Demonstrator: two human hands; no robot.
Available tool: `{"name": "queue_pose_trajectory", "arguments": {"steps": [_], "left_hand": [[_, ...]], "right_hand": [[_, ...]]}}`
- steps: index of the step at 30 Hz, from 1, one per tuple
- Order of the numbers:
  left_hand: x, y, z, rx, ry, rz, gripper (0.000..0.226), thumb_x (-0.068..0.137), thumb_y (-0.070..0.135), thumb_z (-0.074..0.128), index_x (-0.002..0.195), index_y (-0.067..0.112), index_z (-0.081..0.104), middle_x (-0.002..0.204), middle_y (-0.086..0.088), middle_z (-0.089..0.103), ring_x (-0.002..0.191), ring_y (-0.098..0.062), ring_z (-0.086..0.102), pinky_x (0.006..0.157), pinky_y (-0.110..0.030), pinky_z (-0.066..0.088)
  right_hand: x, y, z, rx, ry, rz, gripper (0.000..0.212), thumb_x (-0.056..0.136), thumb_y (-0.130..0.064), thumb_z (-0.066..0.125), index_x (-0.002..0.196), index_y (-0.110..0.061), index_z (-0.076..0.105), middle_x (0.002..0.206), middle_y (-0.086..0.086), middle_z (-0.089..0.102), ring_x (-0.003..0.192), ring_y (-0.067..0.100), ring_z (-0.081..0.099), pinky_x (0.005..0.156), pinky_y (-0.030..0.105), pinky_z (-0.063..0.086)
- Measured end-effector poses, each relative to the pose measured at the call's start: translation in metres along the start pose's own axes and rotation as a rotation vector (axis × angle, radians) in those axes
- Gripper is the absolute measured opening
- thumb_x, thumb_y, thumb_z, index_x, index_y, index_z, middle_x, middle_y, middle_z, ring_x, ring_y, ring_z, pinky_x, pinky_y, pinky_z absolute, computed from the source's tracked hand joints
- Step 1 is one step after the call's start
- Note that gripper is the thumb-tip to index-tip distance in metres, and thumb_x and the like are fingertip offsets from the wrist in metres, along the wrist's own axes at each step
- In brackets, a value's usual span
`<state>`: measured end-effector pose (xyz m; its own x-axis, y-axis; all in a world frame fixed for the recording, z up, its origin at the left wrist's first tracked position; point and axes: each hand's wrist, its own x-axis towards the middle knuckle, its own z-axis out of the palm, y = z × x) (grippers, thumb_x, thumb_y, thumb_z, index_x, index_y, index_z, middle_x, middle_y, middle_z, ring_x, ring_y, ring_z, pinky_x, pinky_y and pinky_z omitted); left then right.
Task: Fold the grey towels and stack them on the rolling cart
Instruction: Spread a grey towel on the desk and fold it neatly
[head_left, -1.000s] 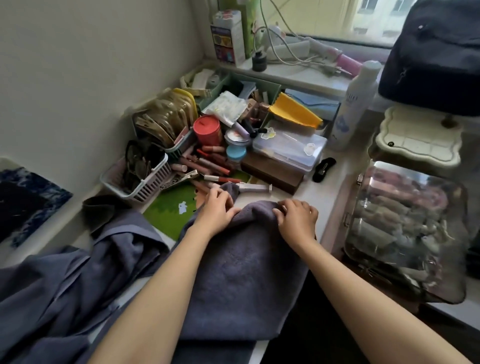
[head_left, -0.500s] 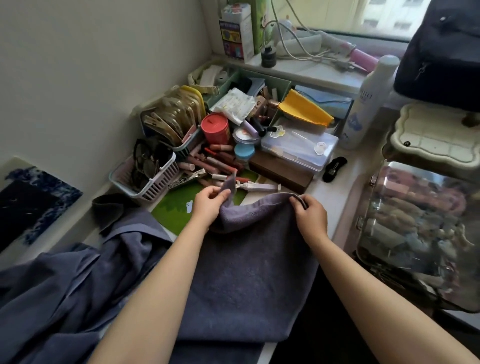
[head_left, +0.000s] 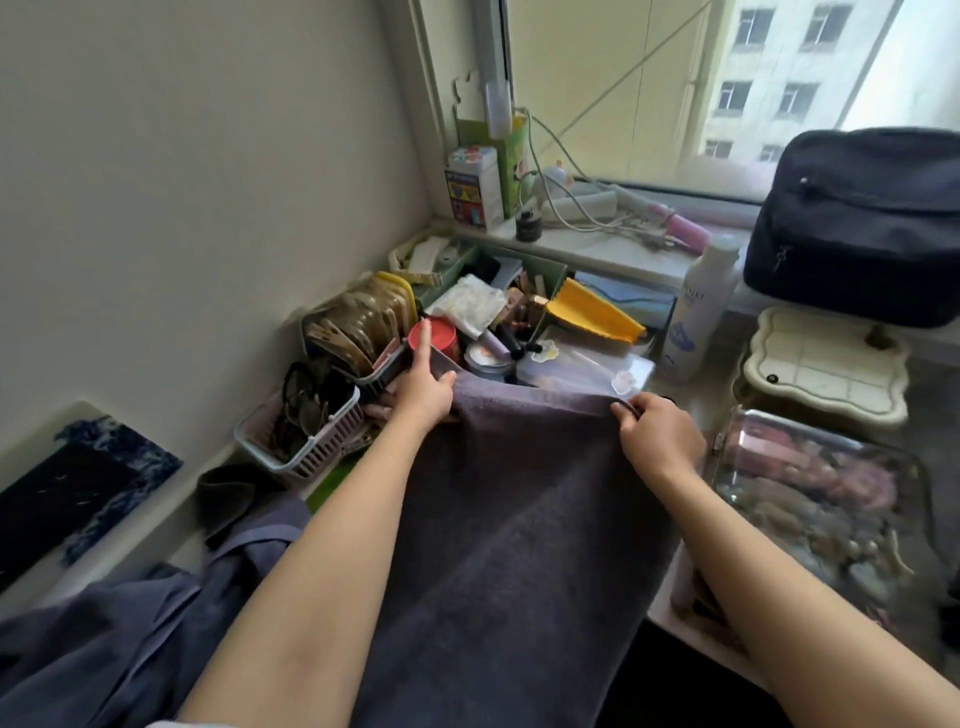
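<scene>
A grey towel hangs lifted in front of me, its top edge stretched between both hands above the cluttered counter. My left hand grips the towel's left top corner, index finger pointing up. My right hand pinches the right top corner. The towel's lower part drapes down toward me and hides the counter beneath. A second grey towel lies crumpled at the lower left. No rolling cart is in view.
Behind the towel stand a red jar, a clear plastic box, a white basket and a green organiser. A white bottle, a cream tray, a clear lidded container and a dark bag sit at right.
Both hands have raised the towel's far edge off the counter and pulled it apart, spreading it taut. The view has tilted upward toward the window.
</scene>
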<state>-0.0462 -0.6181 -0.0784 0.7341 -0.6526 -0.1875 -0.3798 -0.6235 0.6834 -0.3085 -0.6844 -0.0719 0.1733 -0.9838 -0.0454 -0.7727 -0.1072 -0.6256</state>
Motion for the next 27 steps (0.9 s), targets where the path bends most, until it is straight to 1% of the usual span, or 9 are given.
{"name": "queue_pose_trajectory", "arguments": {"steps": [2, 4, 6, 9, 12, 16, 19, 22, 27], "left_hand": [[0.002, 0.012, 0.0, 0.146, -0.157, 0.056, 0.058, 0.088, 0.031, 0.052, 0.138, 0.05, 0.03, 0.141, -0.014, 0.046, 0.123, -0.035, 0.047, 0.1, -0.048, 0.043], [0.004, 0.026, -0.001, 0.162, -0.231, 0.084, 0.026, 0.091, 0.017, 0.056, 0.116, 0.022, 0.06, 0.123, -0.013, 0.059, 0.101, -0.029, 0.058, 0.066, -0.038, 0.057], [0.007, 0.039, -0.007, 0.131, -0.196, 0.085, 0.007, 0.088, 0.015, 0.063, 0.095, 0.014, 0.062, 0.107, -0.015, 0.063, 0.086, -0.028, 0.061, 0.05, -0.033, 0.055], [0.012, 0.054, -0.009, 0.129, -0.055, 0.093, 0.01, 0.085, 0.024, 0.067, 0.088, 0.016, 0.063, 0.095, -0.007, 0.067, 0.074, -0.025, 0.065, 0.056, -0.029, 0.057], [0.02, 0.057, 0.005, 0.187, 0.101, 0.128, 0.013, 0.082, 0.031, 0.069, 0.085, 0.018, 0.068, 0.098, -0.005, 0.069, 0.094, -0.025, 0.062, 0.079, -0.029, 0.048], [0.025, 0.043, 0.023, -0.232, 0.016, -0.067, 0.015, 0.082, 0.024, 0.07, 0.071, 0.017, 0.064, 0.089, -0.01, 0.07, 0.09, -0.029, 0.065, 0.088, -0.038, 0.053], [0.021, 0.017, 0.015, -0.563, 0.051, -0.154, 0.021, 0.075, 0.029, 0.075, 0.061, 0.019, 0.064, 0.074, -0.006, 0.067, 0.082, -0.026, 0.064, 0.089, -0.048, 0.053], [-0.004, 0.003, -0.009, -0.698, 0.162, -0.199, 0.031, 0.068, 0.041, 0.078, 0.061, 0.02, 0.057, 0.072, -0.001, 0.065, 0.078, -0.023, 0.063, 0.084, -0.04, 0.054], [-0.08, -0.051, -0.061, -0.771, 0.39, -0.214, 0.032, 0.081, 0.005, 0.066, 0.075, 0.021, 0.039, 0.076, 0.0, 0.05, 0.078, -0.019, 0.05, 0.073, -0.027, 0.043]], "right_hand": [[0.006, 0.005, -0.005, -0.043, 0.018, -0.033, 0.026, 0.093, -0.036, 0.05, 0.104, -0.02, 0.067, 0.104, 0.007, 0.07, 0.103, 0.031, 0.058, 0.083, 0.034, 0.037], [0.012, 0.009, -0.01, -0.075, 0.016, -0.042, 0.027, 0.093, -0.037, 0.05, 0.107, -0.02, 0.067, 0.107, 0.007, 0.069, 0.105, 0.031, 0.058, 0.086, 0.034, 0.036], [0.017, 0.009, -0.014, -0.09, 0.009, -0.058, 0.029, 0.093, -0.038, 0.05, 0.108, -0.02, 0.067, 0.108, 0.007, 0.069, 0.106, 0.03, 0.058, 0.088, 0.035, 0.036], [0.024, 0.008, -0.013, -0.118, 0.049, -0.106, 0.03, 0.092, -0.04, 0.05, 0.104, -0.019, 0.069, 0.103, 0.007, 0.07, 0.101, 0.029, 0.059, 0.086, 0.035, 0.036], [0.028, 0.006, -0.009, -0.103, 0.024, -0.12, 0.029, 0.092, -0.039, 0.052, 0.097, -0.017, 0.07, 0.096, 0.009, 0.071, 0.092, 0.03, 0.061, 0.085, 0.036, 0.04], [0.025, 0.002, -0.005, -0.013, -0.025, -0.17, 0.027, 0.091, -0.037, 0.055, 0.092, -0.014, 0.07, 0.091, 0.007, 0.07, 0.087, 0.029, 0.061, 0.073, 0.034, 0.046], [0.012, -0.006, -0.001, 0.061, -0.118, -0.262, 0.028, 0.09, -0.036, 0.057, 0.08, -0.012, 0.068, 0.078, 0.005, 0.064, 0.078, 0.024, 0.057, 0.063, 0.029, 0.036], [-0.01, -0.016, 0.003, 0.133, -0.172, -0.319, 0.029, 0.089, -0.034, 0.059, 0.071, -0.012, 0.062, 0.066, 0.004, 0.059, 0.069, 0.021, 0.054, 0.06, 0.029, 0.032], [-0.089, -0.046, 0.025, 0.2, -0.342, -0.468, 0.028, 0.087, -0.033, 0.061, 0.067, -0.013, 0.062, 0.064, 0.005, 0.062, 0.065, 0.02, 0.056, 0.061, 0.032, 0.037]]}}
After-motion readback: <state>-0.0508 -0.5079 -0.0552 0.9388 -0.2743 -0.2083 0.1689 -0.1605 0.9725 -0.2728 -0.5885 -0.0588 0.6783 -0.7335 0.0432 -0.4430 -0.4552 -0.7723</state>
